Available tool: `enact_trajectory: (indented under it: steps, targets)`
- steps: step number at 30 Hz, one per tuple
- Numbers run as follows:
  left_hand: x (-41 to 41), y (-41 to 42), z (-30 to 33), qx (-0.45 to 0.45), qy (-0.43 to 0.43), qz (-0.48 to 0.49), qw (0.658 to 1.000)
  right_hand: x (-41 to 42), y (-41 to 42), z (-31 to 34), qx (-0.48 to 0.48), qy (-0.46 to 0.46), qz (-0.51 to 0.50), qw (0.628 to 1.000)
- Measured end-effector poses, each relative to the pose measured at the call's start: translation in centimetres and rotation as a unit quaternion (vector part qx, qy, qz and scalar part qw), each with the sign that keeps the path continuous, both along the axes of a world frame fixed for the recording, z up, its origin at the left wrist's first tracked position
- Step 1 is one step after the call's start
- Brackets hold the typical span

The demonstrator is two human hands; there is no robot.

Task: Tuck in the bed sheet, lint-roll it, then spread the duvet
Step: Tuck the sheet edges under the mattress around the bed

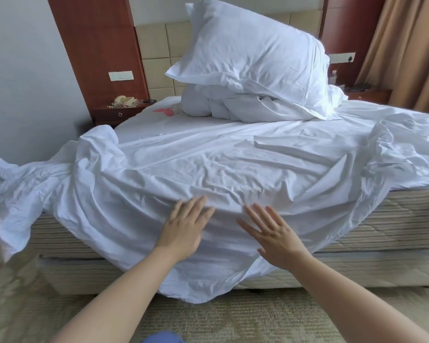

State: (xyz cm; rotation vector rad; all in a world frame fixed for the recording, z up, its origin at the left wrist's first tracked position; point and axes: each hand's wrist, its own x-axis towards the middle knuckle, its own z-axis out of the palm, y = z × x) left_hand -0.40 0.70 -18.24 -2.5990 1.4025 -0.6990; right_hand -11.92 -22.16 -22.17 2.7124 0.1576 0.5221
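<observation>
A white bed sheet (233, 169) lies loose and wrinkled over the mattress (382, 219), hanging untucked over the foot edge and bunched at both corners. My left hand (183, 226) and my right hand (273, 233) are held flat with straight fingers against the sheet at the foot edge, side by side. A bundled white duvet (223, 105) sits at the head of the bed, and a large white pillow (253, 53) rests on top of it. No lint roller is visible.
A dark wooden nightstand (119, 115) with a telephone (124, 100) stands at the back left, another nightstand (369, 94) at the back right beside tan curtains (406, 45). A pink mark (164, 110) shows near the head. Beige carpet (233, 318) lies underfoot.
</observation>
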Motion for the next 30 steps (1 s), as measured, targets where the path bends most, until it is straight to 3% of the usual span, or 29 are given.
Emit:
enact_trajectory:
  steps: [3,8,18,25,30]
  targets:
    - [-0.2,1.0,-1.2,0.007,-0.044,-0.043,0.998,-0.5,0.0,-1.9,-0.043,-0.026,0.019,0.999]
    - [0.2,0.2,-2.0,0.007,-0.012,0.009,1.0,2.1,-0.4,-2.5,0.0,-0.086,-0.086,0.993]
    - [1.6,-0.6,-2.9,0.023,-0.004,0.031,0.999,5.0,-0.6,-3.8,0.039,-0.081,-0.172,0.981]
    - [1.5,-1.3,-3.0,0.082,0.004,0.058,0.995,4.1,-0.7,-5.5,0.024,-0.118,-0.164,0.979]
    - [0.8,-1.3,-3.2,0.112,-0.007,0.085,0.99,1.5,1.1,-8.4,0.06,-0.077,-0.058,0.994]
